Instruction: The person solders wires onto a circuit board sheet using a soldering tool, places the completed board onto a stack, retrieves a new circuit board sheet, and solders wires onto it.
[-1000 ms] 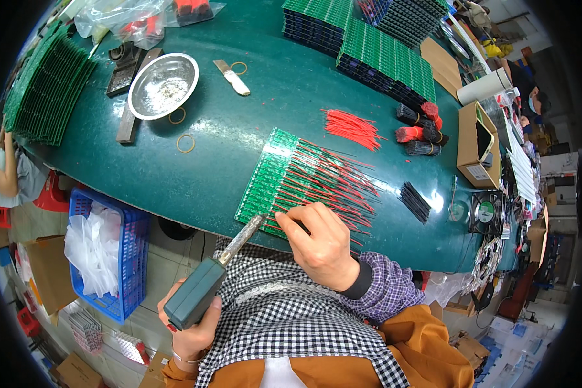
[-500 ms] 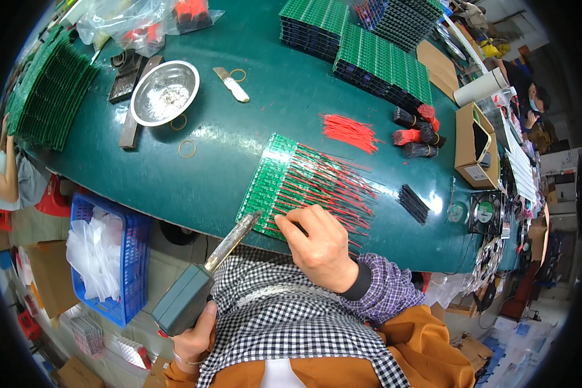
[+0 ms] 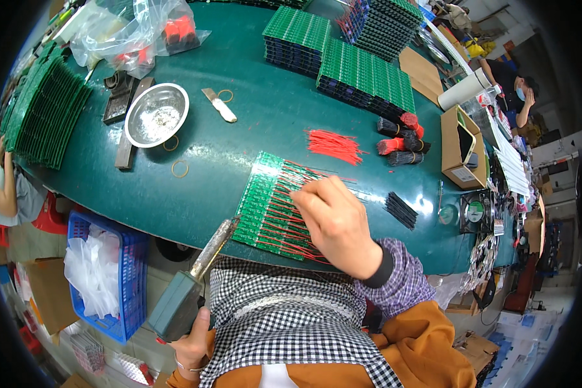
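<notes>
In my left hand (image 3: pixel 193 339) is a soldering iron (image 3: pixel 178 304) with a dark green body. Its long metal barrel points up and right, the tip by the lower left edge of a green circuit board panel (image 3: pixel 255 194). Rows of red and black wires (image 3: pixel 283 223) stretch rightward from the panel. Over these wires is my right hand (image 3: pixel 336 220), thumb and fingers pinched together at the panel's upper middle. Whatever lies in that pinch is too small to make out. Beyond it lie a loose red wire pile (image 3: pixel 335 146) and a black wire pile (image 3: pixel 401 210).
Circuit board stacks (image 3: pixel 365 74) stand at the back, more boards (image 3: pixel 45 113) at left. A metal bowl (image 3: pixel 156 116) and a knife (image 3: pixel 220 105) lie left of centre. Bundled wires (image 3: pixel 401 142) and a cardboard box (image 3: pixel 462 149) are at right. A blue crate (image 3: pixel 132 278) stands below the table edge.
My right hand has moved up and right across the wires. The iron's tip has shifted left and slightly down, off the panel's pads. The whole view has shifted a little.
</notes>
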A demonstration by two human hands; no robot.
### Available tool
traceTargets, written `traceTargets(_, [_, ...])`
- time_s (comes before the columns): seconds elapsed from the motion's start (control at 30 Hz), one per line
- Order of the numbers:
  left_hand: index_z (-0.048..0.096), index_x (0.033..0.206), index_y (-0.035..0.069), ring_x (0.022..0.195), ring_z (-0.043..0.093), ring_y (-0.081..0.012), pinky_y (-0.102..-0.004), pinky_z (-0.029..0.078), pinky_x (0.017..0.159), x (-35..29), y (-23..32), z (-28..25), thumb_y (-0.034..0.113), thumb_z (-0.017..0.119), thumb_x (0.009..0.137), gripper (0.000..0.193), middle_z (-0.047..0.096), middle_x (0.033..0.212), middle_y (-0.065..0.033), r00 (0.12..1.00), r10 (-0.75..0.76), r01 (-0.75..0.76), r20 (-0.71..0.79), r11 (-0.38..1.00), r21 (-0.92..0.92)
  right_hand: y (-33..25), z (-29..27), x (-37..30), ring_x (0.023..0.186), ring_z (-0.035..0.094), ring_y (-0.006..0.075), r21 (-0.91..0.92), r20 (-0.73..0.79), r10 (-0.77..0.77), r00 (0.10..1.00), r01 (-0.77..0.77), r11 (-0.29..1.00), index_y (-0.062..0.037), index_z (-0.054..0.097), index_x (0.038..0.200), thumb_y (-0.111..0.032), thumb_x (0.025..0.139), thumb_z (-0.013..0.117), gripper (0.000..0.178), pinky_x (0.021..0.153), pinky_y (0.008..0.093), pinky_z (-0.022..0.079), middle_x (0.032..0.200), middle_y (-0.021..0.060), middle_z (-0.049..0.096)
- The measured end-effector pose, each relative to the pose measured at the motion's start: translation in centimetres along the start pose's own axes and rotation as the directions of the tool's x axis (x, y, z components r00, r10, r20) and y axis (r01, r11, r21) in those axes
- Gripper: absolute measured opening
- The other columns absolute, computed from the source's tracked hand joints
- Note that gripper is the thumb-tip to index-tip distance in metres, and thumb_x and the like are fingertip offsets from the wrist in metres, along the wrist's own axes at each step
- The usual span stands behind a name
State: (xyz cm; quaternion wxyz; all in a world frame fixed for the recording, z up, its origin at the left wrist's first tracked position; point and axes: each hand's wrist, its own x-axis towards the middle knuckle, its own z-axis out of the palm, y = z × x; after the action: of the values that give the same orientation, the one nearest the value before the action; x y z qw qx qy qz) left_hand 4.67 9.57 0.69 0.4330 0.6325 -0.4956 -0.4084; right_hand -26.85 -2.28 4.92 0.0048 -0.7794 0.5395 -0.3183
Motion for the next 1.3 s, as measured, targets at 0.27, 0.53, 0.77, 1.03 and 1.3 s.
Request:
traceTargets(0.27, [0.073,0.106,-0.005,0.082,0.068,-0.0207,-0.0338,0.053,0.072,0.3,0.1,0.2,0.005,0.083,0.085,0.026,0.074,0.100,-0.0116,0.991,-0.104,0.091,-0.082,0.985,-0.144,2.0,3.2,1.1,0.093,0.064,0.0297,0.019,0.121,0.055,0.991,-0.058,0.998,-0.0032,0.069,0.097,-0.003,0.087,0.077,0.013,0.078,0.0409,0.055,0.098,0.0091,0.063])
traceTargets(0.53, [0.058,0.134,-0.008,0.068,0.061,-0.0150,-0.0292,0.048,0.055,0.9,-3.7,-0.8,-0.010,0.067,0.089,0.046,0.069,0.122,-0.0194,0.976,0.215,-0.214,0.043,0.976,-0.025,1.9,4.3,1.2,0.092,0.061,0.0319,-0.017,0.126,0.087,0.988,-0.086,0.996,-0.0032,0.061,0.099,0.001,0.087,0.074,0.017,0.077,0.0431,0.052,0.095,0.0111,0.058])
traceTargets(0.77, [0.058,0.133,-0.009,0.067,0.060,-0.0149,-0.0292,0.048,0.055,0.9,-2.7,-0.3,-0.009,0.068,0.089,0.045,0.068,0.122,-0.0198,0.990,0.143,-0.144,-0.018,0.986,-0.083,1.7,-0.3,1.0,0.086,0.067,0.0375,0.204,-0.010,0.206,0.978,-0.200,0.958,-0.0011,0.058,0.106,0.003,0.096,0.066,0.014,0.073,0.0461,0.053,0.099,0.0180,0.062])
traceTargets(1.03, [0.059,0.134,-0.010,0.063,0.057,-0.0128,-0.0270,0.045,0.055,1.6,-0.4,1.0,-0.007,0.068,0.089,0.046,0.072,0.118,-0.0201,0.999,0.000,-0.010,-0.049,0.980,-0.198,7.7,-7.5,-6.4,0.081,0.067,0.0332,-0.051,-0.181,0.478,0.859,-0.494,0.868,0.0009,0.069,0.099,0.005,0.092,0.071,0.009,0.071,0.0399,0.053,0.093,0.0147,0.066])
traceTargets(1.3, [0.058,0.131,-0.010,0.061,0.053,-0.0124,-0.0284,0.041,0.052,2.4,-0.6,1.7,-0.001,0.066,0.093,0.040,0.070,0.131,-0.0230,0.992,0.091,-0.106,-0.087,0.976,-0.192,10.1,-7.9,-11.1,0.093,0.069,0.0345,-0.103,-0.217,0.527,0.822,-0.556,0.825,-0.0007,0.077,0.102,0.005,0.088,0.072,0.016,0.082,0.0417,0.055,0.096,0.0144,0.072])
